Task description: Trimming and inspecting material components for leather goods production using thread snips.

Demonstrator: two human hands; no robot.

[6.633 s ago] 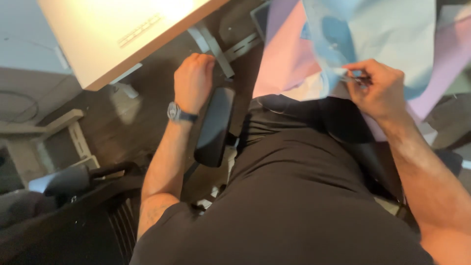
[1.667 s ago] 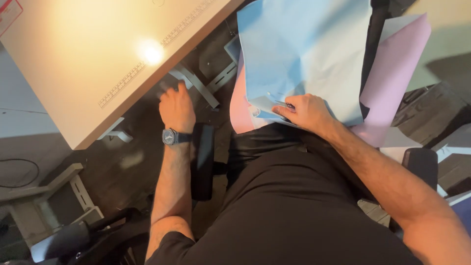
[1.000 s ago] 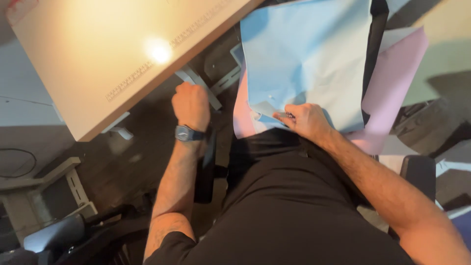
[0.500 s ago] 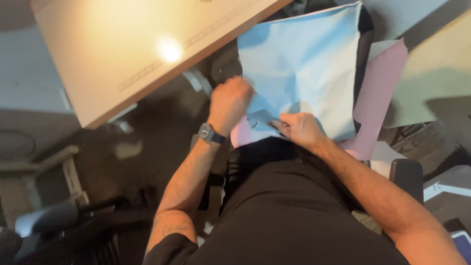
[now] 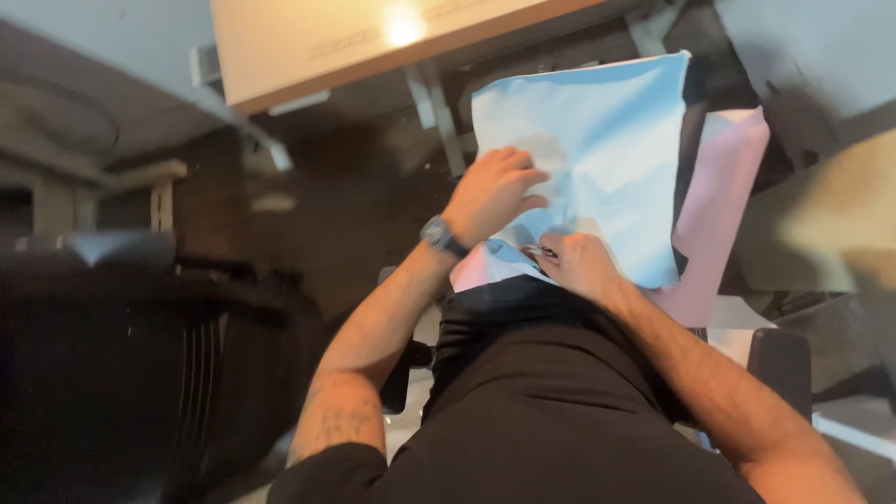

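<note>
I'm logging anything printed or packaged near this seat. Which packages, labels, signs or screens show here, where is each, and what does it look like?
Faint printed strip: on the pale tabletop near its front edge, top of view; a thin grey line, too blurred to make out.
No packages, signs or screens can be made out.
Light blue paper sheet: under both hands, plain, no label visible.
Pink sheet: beneath the blue one, plain.

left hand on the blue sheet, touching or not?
Touching. Head view: the left hand lies flat on the light blue sheet, fingers pressed against its surface, no gap.
</note>
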